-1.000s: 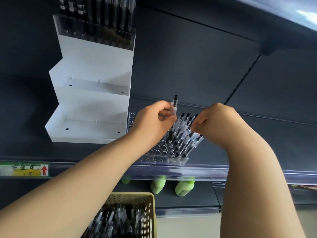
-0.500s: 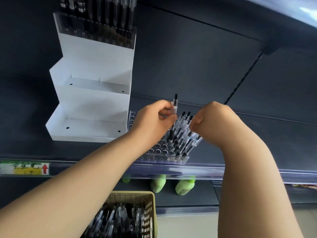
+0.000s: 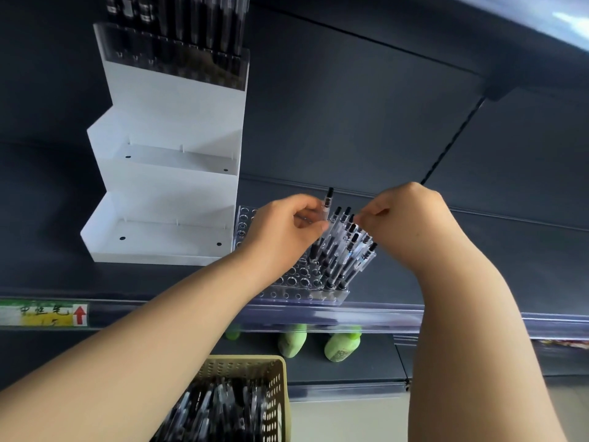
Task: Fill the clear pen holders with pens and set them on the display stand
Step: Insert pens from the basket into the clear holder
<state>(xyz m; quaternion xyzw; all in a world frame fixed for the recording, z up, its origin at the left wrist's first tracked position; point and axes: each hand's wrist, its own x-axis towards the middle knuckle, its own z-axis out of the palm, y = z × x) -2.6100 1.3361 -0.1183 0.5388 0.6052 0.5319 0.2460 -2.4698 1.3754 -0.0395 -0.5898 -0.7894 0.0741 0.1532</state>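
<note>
A clear pen holder (image 3: 296, 290) with rows of round holes lies on the dark shelf, its right side filled with several black-and-clear pens (image 3: 349, 250). My left hand (image 3: 283, 232) pinches one upright pen (image 3: 327, 205) above the holder. My right hand (image 3: 411, 224) is closed with its fingertips on the tops of the standing pens; what it grips is hidden. To the left stands a white stepped display stand (image 3: 165, 186). Its top tier carries a filled clear holder (image 3: 178, 55); its two lower tiers are bare.
A beige perforated basket (image 3: 274, 393) full of loose pens sits below my arms. Green bottles (image 3: 341, 346) stand on the lower shelf. A clear price rail (image 3: 350, 314) runs along the shelf's front edge, with a yellow label (image 3: 44, 314) at the left.
Both hands stay nearly still over the holder. My right hand has shifted slightly left toward the pen tops; the left keeps its pen upright.
</note>
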